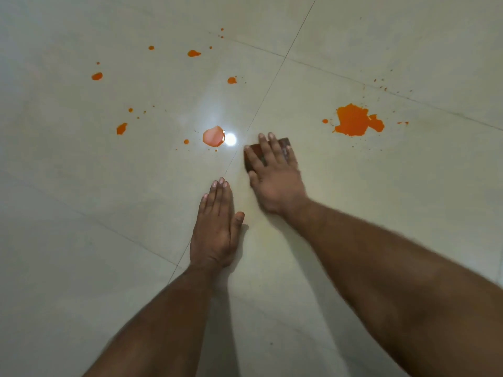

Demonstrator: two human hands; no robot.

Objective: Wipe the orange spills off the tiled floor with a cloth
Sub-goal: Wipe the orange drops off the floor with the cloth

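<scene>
On the tiled floor (81,186), the right hand (275,175) presses a dark cloth (251,156) flat, fingers spread straight over it. Just beside it the left hand (216,227) rests palm-down, fingers straight, holding nothing. Orange spills lie beyond: a round puddle (213,136) left, a big splash (353,121) right.

A small, round, bright white glare (230,139) from a lamp lies on the glossy floor (81,268) near the middle of the view. It sits just left of a long tile joint (260,104) that runs from the top edge down towards the bottom. A wider, fainter glow (215,111) spreads just above the glare. A second joint (381,88) crosses the long one in the upper right, and a third joint (109,228) slants across the lower left. A tiny dark speck (271,343) lies near the bottom edge, right of centre.
</scene>
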